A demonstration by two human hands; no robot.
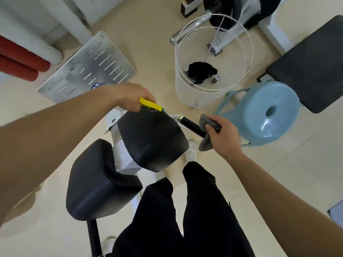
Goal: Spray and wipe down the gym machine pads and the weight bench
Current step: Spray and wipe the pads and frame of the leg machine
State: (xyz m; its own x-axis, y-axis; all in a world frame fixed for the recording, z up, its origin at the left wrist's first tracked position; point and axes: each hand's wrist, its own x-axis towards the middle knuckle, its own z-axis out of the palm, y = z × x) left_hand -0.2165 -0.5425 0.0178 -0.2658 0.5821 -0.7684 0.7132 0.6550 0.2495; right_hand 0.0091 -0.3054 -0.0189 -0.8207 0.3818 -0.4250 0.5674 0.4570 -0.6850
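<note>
While the near pad [100, 182] sits just below me, my left hand [128, 97] curls its fingers round the spray bottle [149, 105] at the farther pad [152, 140] edge. My right hand [225, 139] pinches the cloth [210, 124] against the handle [191, 127]. Fired from there, spray may overshoot onto the floor [148, 43].

Two black textured pads side by side: far pad [152, 140] broad and tilted, near pad [100, 180] notched along its right edge. Spray bottle [150, 106], yellow head with green tip, just over the far pad's top edge, gripped in the left hand [128, 97], body hidden. Crumpled grey cloth [210, 127] pinched in the right hand [222, 138], draped over a black handle grip [192, 127]. Flat black weight bench [311, 65] well apart, upper right.
</note>
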